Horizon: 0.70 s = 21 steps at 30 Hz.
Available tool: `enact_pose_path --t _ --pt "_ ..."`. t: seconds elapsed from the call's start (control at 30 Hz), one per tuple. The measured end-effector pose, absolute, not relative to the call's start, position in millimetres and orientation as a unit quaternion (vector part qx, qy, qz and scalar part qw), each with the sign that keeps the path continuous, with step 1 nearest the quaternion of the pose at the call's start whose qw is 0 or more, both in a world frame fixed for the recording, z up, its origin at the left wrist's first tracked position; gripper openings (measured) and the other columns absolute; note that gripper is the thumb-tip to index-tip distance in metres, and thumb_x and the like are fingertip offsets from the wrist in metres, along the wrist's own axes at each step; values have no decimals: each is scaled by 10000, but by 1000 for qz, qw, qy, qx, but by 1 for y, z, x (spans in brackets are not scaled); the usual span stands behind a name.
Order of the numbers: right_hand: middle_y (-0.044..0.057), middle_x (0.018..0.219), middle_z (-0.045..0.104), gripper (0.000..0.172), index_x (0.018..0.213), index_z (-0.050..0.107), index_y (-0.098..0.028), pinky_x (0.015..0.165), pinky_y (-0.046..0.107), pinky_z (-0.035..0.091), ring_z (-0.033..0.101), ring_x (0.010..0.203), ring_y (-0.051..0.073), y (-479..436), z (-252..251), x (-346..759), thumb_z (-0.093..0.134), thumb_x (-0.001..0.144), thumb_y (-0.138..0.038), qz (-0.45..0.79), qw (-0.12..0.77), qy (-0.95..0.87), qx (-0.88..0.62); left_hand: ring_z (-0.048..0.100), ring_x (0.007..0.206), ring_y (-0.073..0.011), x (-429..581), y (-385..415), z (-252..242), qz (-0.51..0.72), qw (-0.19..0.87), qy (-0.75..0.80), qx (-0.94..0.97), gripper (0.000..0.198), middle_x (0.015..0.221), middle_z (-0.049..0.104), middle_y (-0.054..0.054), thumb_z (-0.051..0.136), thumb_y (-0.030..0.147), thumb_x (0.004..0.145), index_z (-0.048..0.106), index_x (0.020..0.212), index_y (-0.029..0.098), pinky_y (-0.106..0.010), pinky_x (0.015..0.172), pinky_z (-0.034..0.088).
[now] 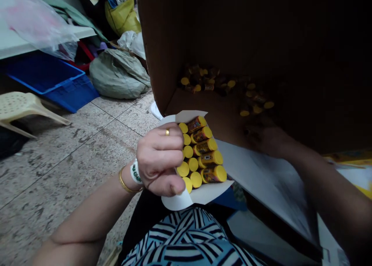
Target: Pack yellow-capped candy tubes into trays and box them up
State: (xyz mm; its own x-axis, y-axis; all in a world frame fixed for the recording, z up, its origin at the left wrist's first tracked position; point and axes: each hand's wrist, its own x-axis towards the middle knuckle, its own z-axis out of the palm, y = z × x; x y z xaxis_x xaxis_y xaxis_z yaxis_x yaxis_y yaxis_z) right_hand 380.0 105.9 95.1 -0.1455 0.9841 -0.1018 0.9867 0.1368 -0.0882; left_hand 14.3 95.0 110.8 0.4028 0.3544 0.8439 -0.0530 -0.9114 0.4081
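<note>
My left hand is closed around a small white carton whose flaps stand open. The carton is packed with several yellow-capped glue sticks lying in rows. My right hand reaches into a large brown cardboard box lying on its side. It is deep in shadow there, close to a loose pile of glue sticks at the back of the box. I cannot make out its fingers.
A tiled floor spreads to the left. On it are a blue plastic crate, a beige plastic stool, a grey sack and a yellow bag. White sheets lie under the big box.
</note>
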Motion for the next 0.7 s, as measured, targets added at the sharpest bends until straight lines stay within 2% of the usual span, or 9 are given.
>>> enact_pose_path --t 0.07,0.13,0.23,0.3,0.4,0.5,0.6,0.7 --pt "158 1314 613 404 1214 682 -206 958 489 500 630 1111 343 103 107 372 557 854 -338 -145 -26 762 630 442 464 -158 17 96 112 539 197 76 815 582 442 379 2 446 616 923 427 516 201 -364 533 383" --pt "111 1290 641 452 1274 618 -244 971 454 504 624 1137 306 99 125 358 602 861 -427 -215 -102 757 609 420 447 -154 20 98 112 535 199 59 819 583 433 356 13 466 630 910 408 517 204 -361 518 360" --pt "71 1125 683 470 1183 590 -245 827 361 550 661 979 241 94 149 323 716 801 -488 -204 -224 749 589 427 455 -155 23 101 114 526 195 56 826 599 444 353 14 443 655 910 401 516 206 -356 520 370" --pt "46 1031 678 337 1074 624 -237 746 316 542 659 868 199 95 158 294 719 821 -439 -168 -267 792 522 452 472 -158 24 101 116 520 189 69 830 600 454 373 7 424 650 919 422 520 203 -356 536 395" --pt "61 1076 651 163 1043 668 -220 789 305 529 643 929 185 106 158 254 643 896 -287 -100 -282 872 387 463 479 -156 24 98 122 511 190 97 832 598 460 402 -3 406 628 935 437 522 197 -364 559 413" --pt "90 1087 650 168 1072 656 -186 850 349 516 612 1015 217 117 153 230 600 917 -214 -47 -243 911 330 464 488 -158 21 91 128 507 203 135 827 584 469 422 -8 402 600 947 436 522 199 -369 565 412" --pt "99 993 661 119 1006 658 -151 836 353 501 604 971 222 108 157 227 587 920 -192 -72 -213 925 306 469 492 -165 17 86 129 493 181 151 837 574 468 418 -7 393 593 951 445 530 206 -371 560 409" --pt "58 890 646 75 946 652 -153 736 292 477 596 841 171 87 166 237 584 916 -164 -145 -191 921 307 438 478 -161 17 84 123 491 122 127 853 562 447 371 11 420 592 939 426 524 213 -363 543 385"
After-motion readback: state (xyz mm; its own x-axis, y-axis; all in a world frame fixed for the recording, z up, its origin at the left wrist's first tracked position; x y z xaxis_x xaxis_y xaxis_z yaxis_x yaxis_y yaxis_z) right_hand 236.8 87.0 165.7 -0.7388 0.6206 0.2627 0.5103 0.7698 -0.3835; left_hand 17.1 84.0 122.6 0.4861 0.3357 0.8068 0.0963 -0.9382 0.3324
